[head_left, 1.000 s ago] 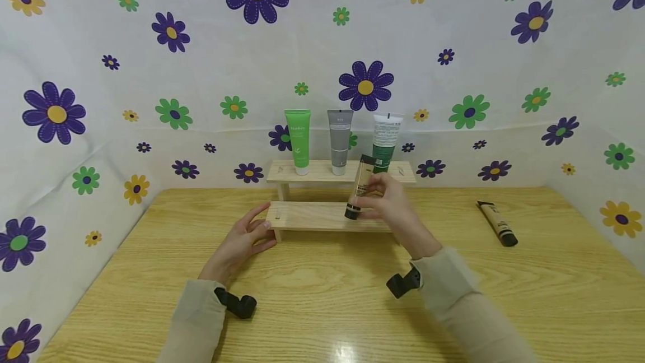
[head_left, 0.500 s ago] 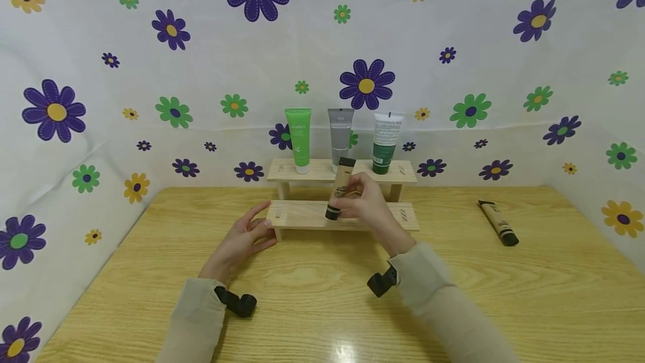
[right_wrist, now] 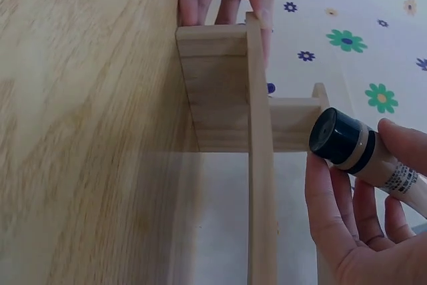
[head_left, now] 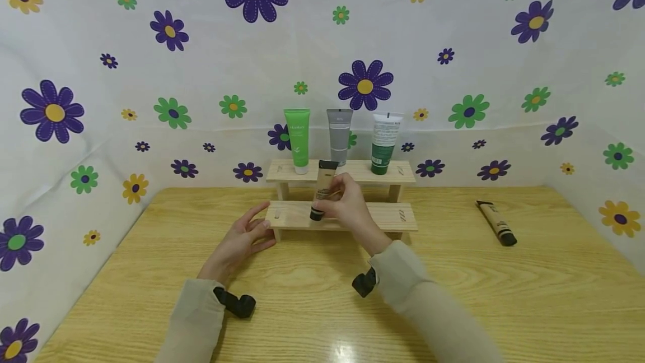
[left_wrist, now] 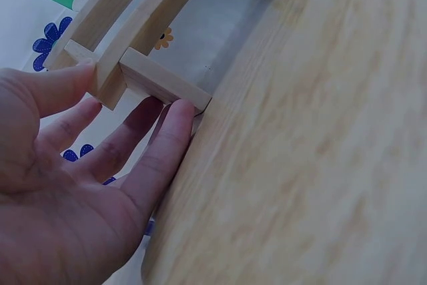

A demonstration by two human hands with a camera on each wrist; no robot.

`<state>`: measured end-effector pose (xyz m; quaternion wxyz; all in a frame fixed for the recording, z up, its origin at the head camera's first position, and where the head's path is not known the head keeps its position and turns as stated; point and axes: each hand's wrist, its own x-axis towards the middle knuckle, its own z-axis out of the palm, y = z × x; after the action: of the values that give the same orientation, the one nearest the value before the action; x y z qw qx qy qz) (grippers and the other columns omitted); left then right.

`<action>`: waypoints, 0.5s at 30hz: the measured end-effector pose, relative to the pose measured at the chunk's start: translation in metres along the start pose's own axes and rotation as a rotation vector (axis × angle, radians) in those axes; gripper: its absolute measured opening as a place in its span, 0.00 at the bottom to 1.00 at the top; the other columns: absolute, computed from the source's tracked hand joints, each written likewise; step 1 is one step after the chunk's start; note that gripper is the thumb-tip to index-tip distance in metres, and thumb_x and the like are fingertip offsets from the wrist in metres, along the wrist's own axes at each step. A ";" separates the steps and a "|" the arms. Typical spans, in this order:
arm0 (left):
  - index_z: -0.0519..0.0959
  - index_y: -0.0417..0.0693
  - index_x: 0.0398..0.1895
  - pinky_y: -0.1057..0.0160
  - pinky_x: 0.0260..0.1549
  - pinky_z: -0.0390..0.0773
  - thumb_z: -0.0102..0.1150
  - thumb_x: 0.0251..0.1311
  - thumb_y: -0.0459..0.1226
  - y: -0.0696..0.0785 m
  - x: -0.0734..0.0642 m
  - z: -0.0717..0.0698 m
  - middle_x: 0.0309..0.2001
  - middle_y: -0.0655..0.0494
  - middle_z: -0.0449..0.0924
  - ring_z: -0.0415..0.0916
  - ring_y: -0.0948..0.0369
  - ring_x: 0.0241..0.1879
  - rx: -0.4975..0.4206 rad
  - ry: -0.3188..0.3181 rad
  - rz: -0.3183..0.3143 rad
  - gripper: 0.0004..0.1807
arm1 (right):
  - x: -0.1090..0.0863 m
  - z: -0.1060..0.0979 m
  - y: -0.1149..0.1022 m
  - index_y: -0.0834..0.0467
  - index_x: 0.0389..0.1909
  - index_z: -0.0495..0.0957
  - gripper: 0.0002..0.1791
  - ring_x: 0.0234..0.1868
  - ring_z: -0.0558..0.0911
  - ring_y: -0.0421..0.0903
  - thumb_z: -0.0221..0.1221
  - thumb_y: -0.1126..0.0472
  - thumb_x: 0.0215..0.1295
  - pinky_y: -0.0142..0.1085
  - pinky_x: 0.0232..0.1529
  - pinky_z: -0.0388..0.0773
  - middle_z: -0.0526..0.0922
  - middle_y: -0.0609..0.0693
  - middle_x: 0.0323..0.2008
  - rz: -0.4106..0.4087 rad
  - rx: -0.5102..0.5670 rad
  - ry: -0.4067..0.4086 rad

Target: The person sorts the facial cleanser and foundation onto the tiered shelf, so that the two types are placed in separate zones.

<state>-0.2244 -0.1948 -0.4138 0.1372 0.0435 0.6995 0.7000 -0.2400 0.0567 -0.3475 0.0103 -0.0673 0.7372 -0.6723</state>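
Observation:
In the head view my right hand (head_left: 347,206) pinches a small beige cosmetic tube (head_left: 325,182), thumb on one side and fingers on the other. Its black cap points down and the tube leans slightly, close over the lower step of a two-step wooden stand (head_left: 375,213). The right wrist view shows the tube's black cap (right_wrist: 341,141) apart from the board's edge. My left hand (head_left: 244,238) rests against the stand's left end. In the left wrist view its thumb touches the board's end, with extended fingertips at the leg (left_wrist: 163,81).
On the upper step stand a green tube (head_left: 299,142), a grey tube (head_left: 340,136) and a white-and-green tube (head_left: 385,142), caps down. Another beige tube (head_left: 496,223) lies at the right of the wooden table (head_left: 302,296). Behind hangs a flowered cloth (head_left: 201,71).
My right hand has carried the beige tube leftward along the lower step, from near its right part to left of its middle. The left hand stays in place.

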 end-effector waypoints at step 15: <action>0.46 0.49 0.83 0.50 0.60 0.76 0.39 0.81 0.33 0.000 0.000 -0.001 0.70 0.29 0.62 0.73 0.46 0.61 0.005 -0.024 -0.004 0.32 | -0.003 0.036 0.007 0.65 0.43 0.70 0.23 0.37 0.79 0.50 0.73 0.75 0.53 0.36 0.38 0.79 0.78 0.57 0.39 -0.227 -0.259 0.031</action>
<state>-0.2251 -0.1960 -0.4143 0.1469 0.0509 0.6995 0.6975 -0.2339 0.0219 -0.3582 -0.0859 -0.1408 0.8055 -0.5693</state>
